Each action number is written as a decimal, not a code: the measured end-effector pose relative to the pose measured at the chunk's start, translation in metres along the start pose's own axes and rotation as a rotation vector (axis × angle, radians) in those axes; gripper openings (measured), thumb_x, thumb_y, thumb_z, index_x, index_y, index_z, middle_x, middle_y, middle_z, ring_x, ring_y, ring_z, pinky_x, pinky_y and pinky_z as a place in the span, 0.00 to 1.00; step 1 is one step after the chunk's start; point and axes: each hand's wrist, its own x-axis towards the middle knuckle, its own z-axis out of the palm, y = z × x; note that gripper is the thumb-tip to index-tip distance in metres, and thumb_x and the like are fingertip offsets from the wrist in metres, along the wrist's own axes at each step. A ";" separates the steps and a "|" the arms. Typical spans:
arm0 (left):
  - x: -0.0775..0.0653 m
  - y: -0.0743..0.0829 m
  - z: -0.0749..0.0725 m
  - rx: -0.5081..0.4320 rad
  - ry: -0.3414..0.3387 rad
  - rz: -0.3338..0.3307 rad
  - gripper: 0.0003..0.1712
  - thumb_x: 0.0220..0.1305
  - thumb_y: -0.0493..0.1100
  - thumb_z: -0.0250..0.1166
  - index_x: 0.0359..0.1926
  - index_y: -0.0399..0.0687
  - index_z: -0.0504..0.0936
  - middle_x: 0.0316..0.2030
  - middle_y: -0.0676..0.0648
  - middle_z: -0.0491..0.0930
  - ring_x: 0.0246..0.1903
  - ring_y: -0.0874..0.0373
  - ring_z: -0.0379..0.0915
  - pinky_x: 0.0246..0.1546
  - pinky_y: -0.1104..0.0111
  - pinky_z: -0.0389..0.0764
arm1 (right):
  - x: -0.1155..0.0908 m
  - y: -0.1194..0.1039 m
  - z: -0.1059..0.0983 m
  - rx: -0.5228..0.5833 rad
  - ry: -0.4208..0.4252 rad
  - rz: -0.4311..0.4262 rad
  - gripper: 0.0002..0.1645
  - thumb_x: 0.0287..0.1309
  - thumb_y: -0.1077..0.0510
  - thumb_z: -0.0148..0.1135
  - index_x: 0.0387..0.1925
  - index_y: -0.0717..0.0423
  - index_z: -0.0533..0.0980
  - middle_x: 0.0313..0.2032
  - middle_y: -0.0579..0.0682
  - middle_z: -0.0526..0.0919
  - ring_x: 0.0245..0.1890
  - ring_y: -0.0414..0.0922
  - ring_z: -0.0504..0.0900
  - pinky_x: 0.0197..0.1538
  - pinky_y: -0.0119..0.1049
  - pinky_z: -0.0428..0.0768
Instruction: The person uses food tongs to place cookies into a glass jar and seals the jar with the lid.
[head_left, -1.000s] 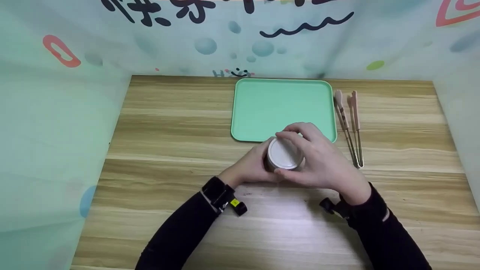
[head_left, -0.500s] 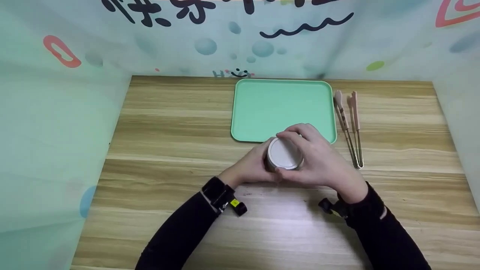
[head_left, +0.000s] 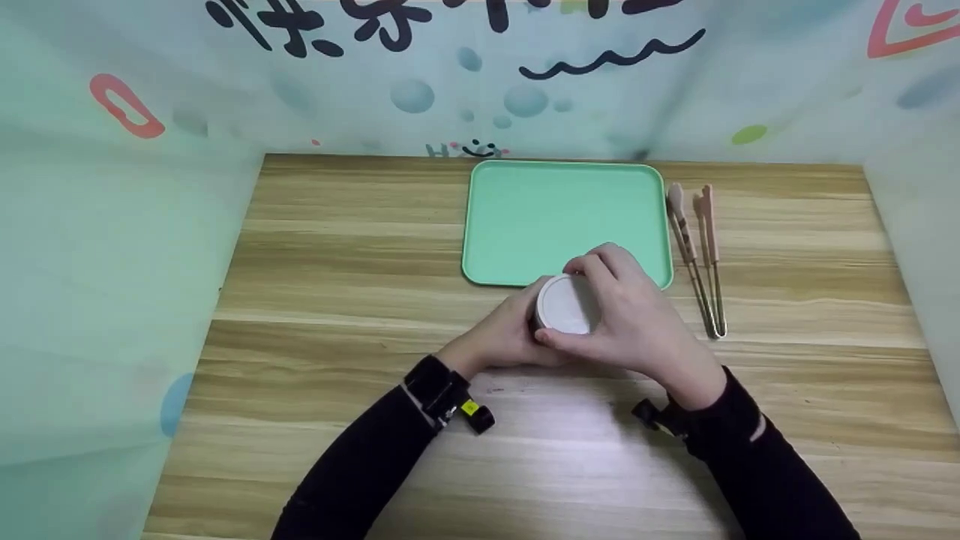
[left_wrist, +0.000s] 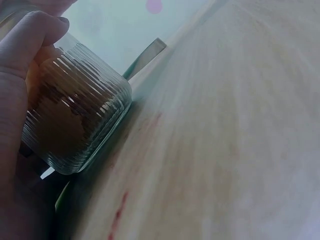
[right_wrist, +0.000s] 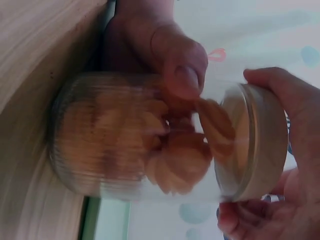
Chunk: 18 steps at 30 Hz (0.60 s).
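A ribbed glass jar stands upright on the table, with shell-shaped, golden-brown cookies inside. Its pale round lid sits on the mouth. My left hand grips the jar's side, the thumb across the glass in the right wrist view. From the other side my right hand holds the lid by its rim, thumb near and fingers far. The left wrist view shows the jar's lower part on the wood; most of the jar is hidden under lid and hands in the head view.
Just beyond the jar lies a green tray. To its right are metal tongs with pink handles. The wooden table is bordered by printed cloth at the back and sides.
My right hand has turned on the lid: its thumb has slid left along the near edge and the fingers right along the far edge. The left hand and jar stay almost still.
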 end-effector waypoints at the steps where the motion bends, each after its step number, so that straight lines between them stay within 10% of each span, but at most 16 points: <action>1: 0.000 0.000 0.000 0.004 0.002 -0.002 0.55 0.52 0.47 0.87 0.78 0.48 0.67 0.68 0.49 0.77 0.66 0.57 0.75 0.72 0.62 0.75 | 0.000 0.002 -0.002 0.009 -0.013 -0.035 0.49 0.51 0.28 0.81 0.60 0.58 0.79 0.54 0.56 0.77 0.56 0.52 0.77 0.58 0.48 0.81; 8: -0.001 0.001 -0.001 -0.021 -0.002 0.012 0.66 0.51 0.47 0.88 0.85 0.50 0.58 0.74 0.48 0.74 0.72 0.59 0.70 0.80 0.63 0.65 | 0.001 0.011 -0.016 0.112 -0.159 -0.234 0.50 0.59 0.40 0.80 0.77 0.54 0.72 0.70 0.54 0.75 0.70 0.51 0.72 0.70 0.50 0.77; 18: -0.001 0.001 -0.001 -0.020 -0.003 0.022 0.60 0.50 0.46 0.89 0.80 0.49 0.66 0.70 0.49 0.76 0.68 0.58 0.73 0.76 0.62 0.70 | -0.001 0.007 -0.013 0.059 -0.106 -0.150 0.49 0.54 0.35 0.84 0.69 0.57 0.79 0.60 0.57 0.78 0.63 0.53 0.76 0.62 0.50 0.82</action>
